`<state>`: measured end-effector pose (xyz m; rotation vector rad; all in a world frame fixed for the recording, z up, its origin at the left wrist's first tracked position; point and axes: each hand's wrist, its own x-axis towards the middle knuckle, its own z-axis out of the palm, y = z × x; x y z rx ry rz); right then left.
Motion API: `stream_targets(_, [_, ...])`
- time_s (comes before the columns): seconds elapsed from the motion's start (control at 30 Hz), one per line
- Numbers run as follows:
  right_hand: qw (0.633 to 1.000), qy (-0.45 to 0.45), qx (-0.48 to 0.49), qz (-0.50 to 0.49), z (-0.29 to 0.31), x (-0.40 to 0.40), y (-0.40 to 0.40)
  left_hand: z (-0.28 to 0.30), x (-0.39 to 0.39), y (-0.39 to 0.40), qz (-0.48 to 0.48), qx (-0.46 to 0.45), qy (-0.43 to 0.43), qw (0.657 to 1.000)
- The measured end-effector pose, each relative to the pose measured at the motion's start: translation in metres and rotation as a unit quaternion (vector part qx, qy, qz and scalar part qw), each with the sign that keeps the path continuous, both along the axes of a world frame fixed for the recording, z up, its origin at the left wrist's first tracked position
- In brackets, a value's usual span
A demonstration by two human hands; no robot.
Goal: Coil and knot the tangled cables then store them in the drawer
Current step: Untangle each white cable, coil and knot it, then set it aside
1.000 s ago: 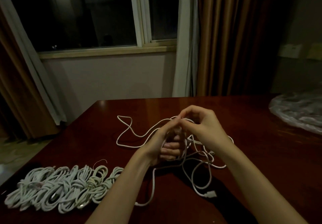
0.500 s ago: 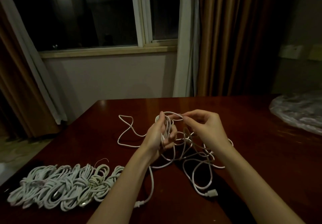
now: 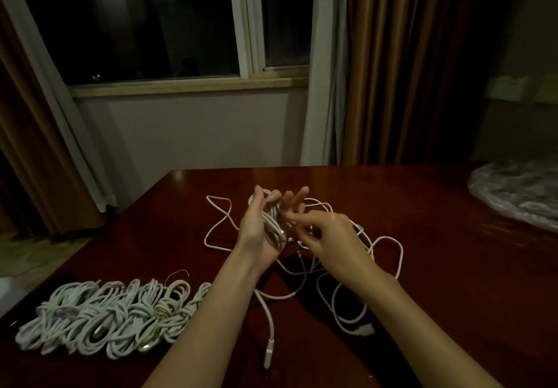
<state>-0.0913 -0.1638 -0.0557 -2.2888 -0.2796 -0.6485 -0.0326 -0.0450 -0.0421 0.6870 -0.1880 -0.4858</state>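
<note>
A good share of the job looks done: a long row of coiled and knotted white cables lies on the dark red wooden table at the near left, bundle against bundle. The cable in hand is only partly wound. The left hand stands upright above the table's middle with its fingers spread and nearly straight, and several turns of white cable are looped around the palm and fingers, so the hand serves as a former and does not clench. The right hand, just beside it, has its fingers curled and seems to pinch a strand near the coil, though in the dim, blurred light I cannot tell exactly which strand it has. Much of this cable is still loose: slack loops sprawl on the table behind and to the right of the hands, one plug end trails toward the near edge and another plug end lies at the right. By my judgement, the rest of the winding, the knot around this coil, and all of the storing remain; no drawer is in view. A crumpled clear plastic sheet rests at the far right.
</note>
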Motion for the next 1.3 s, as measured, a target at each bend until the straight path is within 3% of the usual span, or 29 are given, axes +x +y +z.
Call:
stream_targets(0.13, [1.000,-0.005,-0.016,0.017,0.003,-0.001,-0.004,-0.001,0.002,0.002,0.028,-0.102,0.081,0.991])
stream_targets(0.47, [0.999,-0.007,-0.037,0.038,0.002,-0.001,-0.003,-0.002,0.008,0.009,0.016,-0.155,0.084,0.984])
stream_targets(0.67, [0.998,-0.014,-0.059,0.032,0.011,-0.004,-0.011,0.004,0.012,0.017,0.050,-0.109,0.050,0.992])
stream_targets(0.87, [0.991,-0.023,-0.100,0.088,0.011,-0.003,-0.004,0.003,0.008,0.009,0.082,0.045,-0.022,0.995])
stream_targets(1.13, [0.993,-0.024,-0.037,0.107,0.012,-0.008,-0.002,-0.002,0.000,-0.003,0.076,0.197,-0.102,0.972])
stream_targets(1.2, [0.995,-0.003,-0.022,0.095,0.014,-0.009,-0.004,0.000,0.001,0.000,0.076,0.200,-0.103,0.971])
stream_targets(1.3, [0.997,0.045,-0.008,0.061,0.018,-0.008,-0.014,0.006,0.008,0.014,0.079,0.113,-0.055,0.989])
